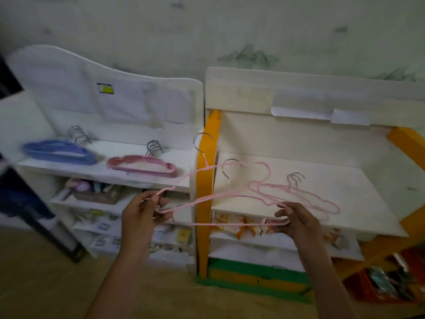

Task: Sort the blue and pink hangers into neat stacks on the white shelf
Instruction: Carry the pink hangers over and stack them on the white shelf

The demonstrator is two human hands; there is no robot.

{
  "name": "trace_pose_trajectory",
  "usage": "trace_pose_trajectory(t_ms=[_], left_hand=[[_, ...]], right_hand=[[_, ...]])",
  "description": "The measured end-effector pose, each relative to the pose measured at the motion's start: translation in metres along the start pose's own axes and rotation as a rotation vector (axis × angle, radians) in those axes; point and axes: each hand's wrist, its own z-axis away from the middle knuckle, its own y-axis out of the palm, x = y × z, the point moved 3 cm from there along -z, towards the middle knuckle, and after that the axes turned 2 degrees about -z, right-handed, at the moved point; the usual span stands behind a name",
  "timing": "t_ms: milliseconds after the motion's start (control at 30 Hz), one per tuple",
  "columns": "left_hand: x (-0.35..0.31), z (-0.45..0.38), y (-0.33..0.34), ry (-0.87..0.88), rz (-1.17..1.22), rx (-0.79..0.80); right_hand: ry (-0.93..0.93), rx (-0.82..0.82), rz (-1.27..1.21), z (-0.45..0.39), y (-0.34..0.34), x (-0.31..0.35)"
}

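Two pink hangers (220, 199) hang in the air between my hands, in front of the gap between two shelf units. My left hand (142, 212) pinches their left ends and my right hand (296, 219) grips their right ends. Their metal hooks point up and away. On the white shelf (103, 171) at the left lie a stack of blue hangers (59, 151) and, to its right, a stack of pink hangers (142, 165). More pink hangers (305, 196) lie on the top of the right shelf unit (322, 180), just beyond my right hand.
The right unit has orange posts (205, 180) and a green base (253, 277). Lower shelves of both units hold small packets and boxes. An orange bin (386, 284) of items sits at the lower right. A dark frame (34, 217) leans at the left.
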Motion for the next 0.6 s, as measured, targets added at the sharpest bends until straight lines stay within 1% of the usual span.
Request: trace_pose_trajectory(t_ms=[133,300,433,600], left_hand=[[-0.012,0.010,-0.075,0.007,-0.009,-0.129],[-0.028,0.028,-0.148,0.058,-0.027,-0.291],[-0.036,0.030,-0.191,0.089,-0.037,-0.431],[-0.043,0.025,-0.221,0.131,-0.039,-0.580]], right_hand=[[-0.014,0.092,0.021,0.018,0.062,0.000],[-0.004,0.254,0.021,0.032,0.134,0.000],[0.009,0.348,-0.011,0.027,0.188,0.001],[0.051,0.435,-0.045,0.008,0.248,-0.008]])
